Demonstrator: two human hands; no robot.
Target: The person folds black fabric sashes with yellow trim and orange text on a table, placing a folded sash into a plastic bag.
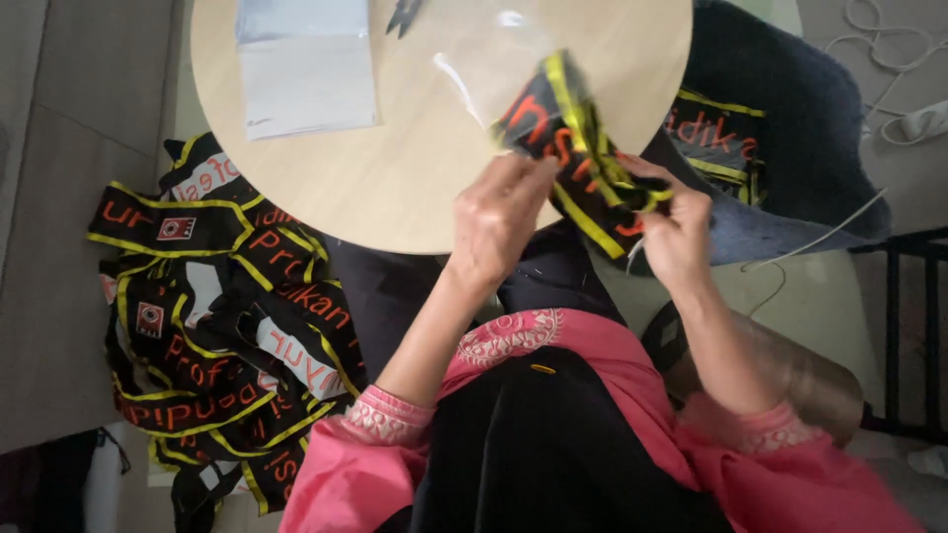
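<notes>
Left hand point(504, 212) and right hand point(671, 222) both gripping a folded black fabric sash with yellow edging and orange lettering point(573, 148), centre frame, clear plastic bag point(484, 59) above, round pale wooden tabletop point(415, 188) beneath

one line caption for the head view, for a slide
Both hands fold a black sash over a round table.

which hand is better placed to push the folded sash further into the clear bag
Right, probably. The right hand grips the folded sash at its trailing end, outside the clear bag, so it could push along the sash. The left hand pinches near the bag's mouth, better suited to holding it open.
</notes>
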